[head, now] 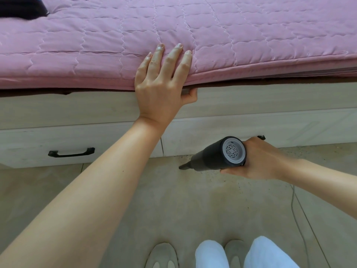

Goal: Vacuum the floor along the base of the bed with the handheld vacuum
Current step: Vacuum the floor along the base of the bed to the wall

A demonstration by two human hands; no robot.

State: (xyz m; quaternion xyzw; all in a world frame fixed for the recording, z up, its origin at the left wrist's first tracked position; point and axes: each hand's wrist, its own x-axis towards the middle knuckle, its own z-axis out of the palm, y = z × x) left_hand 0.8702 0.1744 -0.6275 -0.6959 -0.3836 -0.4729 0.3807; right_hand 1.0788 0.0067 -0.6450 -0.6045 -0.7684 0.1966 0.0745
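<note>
My right hand [258,159] grips a dark handheld vacuum [210,159] low over the floor [173,200]. Its grey rear vent faces me. Its narrow nozzle [182,167] points left and down, close to the foot of the pale wooden bed base [231,128]. Dark specks [228,178] lie on the floor around and right of the vacuum. My left hand [158,84] rests flat on the edge of the pink quilt [251,35], fingers straight on top, thumb tucked under the edge against the frame.
The bed base has drawer fronts, one with a black handle [71,152] at the left. A thin cable [301,215] runs across the floor at the right. My slippers [163,255] and white trouser legs are at the bottom. A dark item [21,6] lies on the bed, top left.
</note>
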